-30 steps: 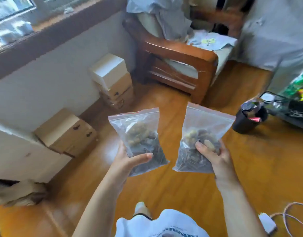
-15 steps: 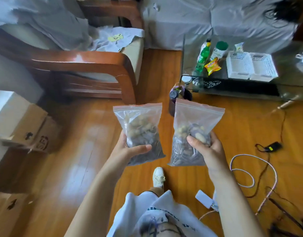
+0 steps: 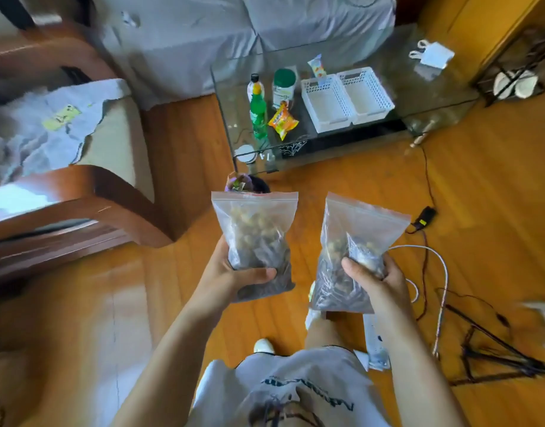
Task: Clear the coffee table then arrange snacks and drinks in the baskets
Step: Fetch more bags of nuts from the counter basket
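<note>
My left hand (image 3: pixel 231 277) grips the bottom of a clear zip bag of nuts (image 3: pixel 255 232), held upright in front of me. My right hand (image 3: pixel 377 280) grips a second zip bag of nuts (image 3: pixel 349 241) the same way. Ahead stands the glass coffee table (image 3: pixel 419 87). On it sit two empty white baskets (image 3: pixel 346 98) side by side. Left of them are a green soda bottle (image 3: pixel 258 114), a yellow-labelled bottle (image 3: pixel 255 86), a green-lidded jar (image 3: pixel 284 86) and an orange snack packet (image 3: pixel 282 121). A small candy packet (image 3: pixel 316 66) leans behind the baskets.
A dark bin (image 3: pixel 248 184) stands on the wooden floor just beyond the bags. A wooden armchair (image 3: pixel 80 186) is at the left, a covered sofa (image 3: pixel 234 32) behind the table. Cables (image 3: pixel 431 272) and a power strip (image 3: pixel 377 343) lie on the floor at the right.
My view has swung right and forward, so the coffee table and baskets sit nearer the centre. Both hands still hold their bags, now a little further apart.
</note>
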Action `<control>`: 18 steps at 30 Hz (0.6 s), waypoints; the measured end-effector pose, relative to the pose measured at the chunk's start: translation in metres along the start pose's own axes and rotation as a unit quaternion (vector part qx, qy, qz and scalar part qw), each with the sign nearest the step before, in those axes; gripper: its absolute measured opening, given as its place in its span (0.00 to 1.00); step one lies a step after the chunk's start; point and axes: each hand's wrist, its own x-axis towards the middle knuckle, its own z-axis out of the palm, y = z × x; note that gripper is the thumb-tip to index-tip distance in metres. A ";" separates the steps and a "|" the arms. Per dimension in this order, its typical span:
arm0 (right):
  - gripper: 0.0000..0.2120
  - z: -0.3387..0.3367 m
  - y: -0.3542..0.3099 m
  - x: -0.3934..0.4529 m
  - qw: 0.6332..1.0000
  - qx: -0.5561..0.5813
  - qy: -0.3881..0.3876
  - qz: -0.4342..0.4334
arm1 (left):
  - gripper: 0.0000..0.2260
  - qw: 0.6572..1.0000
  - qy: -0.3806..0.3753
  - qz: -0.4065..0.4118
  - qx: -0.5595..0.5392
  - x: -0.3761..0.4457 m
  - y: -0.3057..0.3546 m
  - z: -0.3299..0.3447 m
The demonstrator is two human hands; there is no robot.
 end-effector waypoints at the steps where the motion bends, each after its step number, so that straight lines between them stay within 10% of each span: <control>1: 0.13 -0.005 -0.003 0.015 1.000 0.005 0.009 -0.001 | 0.29 1.000 -0.006 -0.003 0.001 0.017 0.005 0.007; 18: 0.11 -0.089 -0.149 0.341 0.999 0.013 -0.024 -0.043 | 0.29 1.000 0.003 0.023 0.005 0.312 0.144 0.157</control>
